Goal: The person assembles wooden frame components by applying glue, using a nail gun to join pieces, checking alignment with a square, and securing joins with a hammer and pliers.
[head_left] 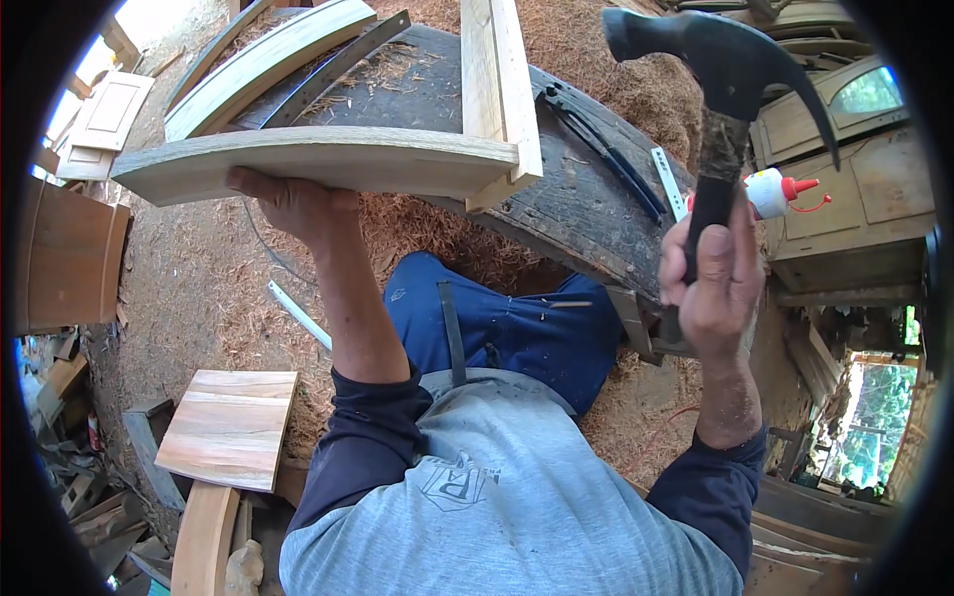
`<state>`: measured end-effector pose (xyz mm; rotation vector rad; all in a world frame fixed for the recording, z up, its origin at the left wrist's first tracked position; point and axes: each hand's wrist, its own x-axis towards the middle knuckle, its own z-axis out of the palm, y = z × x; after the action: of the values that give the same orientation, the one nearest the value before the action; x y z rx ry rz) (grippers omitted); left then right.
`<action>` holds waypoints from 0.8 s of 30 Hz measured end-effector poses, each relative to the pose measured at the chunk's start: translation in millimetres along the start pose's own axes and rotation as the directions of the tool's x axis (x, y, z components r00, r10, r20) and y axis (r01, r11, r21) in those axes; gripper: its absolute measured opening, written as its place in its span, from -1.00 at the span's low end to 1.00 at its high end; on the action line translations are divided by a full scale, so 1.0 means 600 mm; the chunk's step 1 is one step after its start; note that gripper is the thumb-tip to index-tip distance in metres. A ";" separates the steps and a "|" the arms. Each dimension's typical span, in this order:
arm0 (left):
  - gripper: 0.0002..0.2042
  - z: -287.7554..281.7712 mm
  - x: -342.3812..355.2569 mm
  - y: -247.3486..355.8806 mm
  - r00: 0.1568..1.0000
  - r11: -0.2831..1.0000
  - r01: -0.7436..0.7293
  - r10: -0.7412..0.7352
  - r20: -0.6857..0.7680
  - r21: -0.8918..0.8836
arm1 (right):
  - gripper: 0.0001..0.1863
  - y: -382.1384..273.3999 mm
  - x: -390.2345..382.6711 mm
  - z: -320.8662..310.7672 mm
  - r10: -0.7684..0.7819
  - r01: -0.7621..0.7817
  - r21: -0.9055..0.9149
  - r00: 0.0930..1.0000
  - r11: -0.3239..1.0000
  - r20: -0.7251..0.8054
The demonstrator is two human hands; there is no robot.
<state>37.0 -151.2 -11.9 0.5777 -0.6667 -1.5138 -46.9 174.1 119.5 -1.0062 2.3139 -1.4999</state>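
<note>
My right hand (714, 283) is wrapped round the dark handle of a claw hammer (730, 74), raised at the right with its head up and its claw curving to the right. My left hand (298, 204) grips the near edge of a wooden board (328, 159) from below, fingers partly hidden behind it. That board meets an upright wooden piece (497, 79) at its right end, forming a corner over the workbench (586, 199). A white glue bottle (765, 194) with a red cap lies just beyond my right hand.
On the bench are pliers-like dark tools (606, 149), a handsaw blade (338, 70), a pale wooden piece (268, 65) and wood shavings. A white metal strip (300, 313) lies on the shavings-covered floor. A square wooden panel (229, 427) rests at lower left; carved door panels (845, 199) stand at right.
</note>
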 end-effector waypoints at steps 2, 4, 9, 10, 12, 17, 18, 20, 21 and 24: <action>-0.05 0.006 -0.002 -0.003 1.000 1.000 -0.012 0.012 0.017 -0.007 | -0.46 0.030 0.001 0.002 -0.185 0.192 -0.154 0.981 0.969 0.059; -0.05 0.000 -0.001 -0.013 0.999 1.000 0.006 -0.005 0.050 -0.011 | -0.46 0.027 0.005 -0.001 -0.144 0.205 -0.283 0.964 0.937 0.223; -0.07 -0.005 0.002 -0.005 0.993 1.000 -0.026 0.028 0.115 -0.013 | -0.46 0.016 -0.035 -0.011 -0.018 0.009 0.106 0.997 0.994 0.081; -0.09 -0.006 0.003 -0.007 0.997 1.000 -0.006 0.008 0.078 -0.030 | -0.45 0.026 -0.042 -0.012 -0.049 0.050 0.163 0.999 0.985 -0.008; -0.11 -0.001 0.006 -0.003 0.999 0.999 0.004 -0.002 0.054 -0.046 | -0.46 0.054 -0.058 -0.032 -0.073 0.074 0.171 0.997 0.983 -0.011; -0.20 -0.038 0.049 0.002 0.300 0.658 0.514 0.462 0.834 -0.550 | -0.75 0.107 -0.108 -0.001 0.220 -0.192 0.323 0.974 0.927 -0.053; -0.25 -0.037 0.018 0.035 0.544 0.771 0.241 0.395 0.740 -0.589 | -0.77 0.106 -0.100 0.024 0.214 -0.174 0.357 0.974 0.918 -0.076; -0.48 -0.059 0.026 0.062 0.575 0.792 0.094 0.452 0.682 -0.604 | -0.70 0.124 -0.067 0.049 0.211 -0.177 0.532 0.977 0.828 -0.003; -0.57 -0.060 0.026 0.077 0.571 0.785 0.075 0.472 0.672 -0.615 | -0.67 0.127 -0.051 0.066 0.193 -0.140 0.585 0.981 0.799 -0.030; -0.73 -0.054 0.026 0.133 0.416 0.831 0.010 0.503 0.758 -0.557 | -0.60 0.126 -0.011 0.095 0.100 -0.033 0.846 0.995 0.532 -0.024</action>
<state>115.5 -169.5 22.7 -0.8203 -1.0552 -1.5274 -45.5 155.7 26.3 -0.5478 1.2469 -2.2650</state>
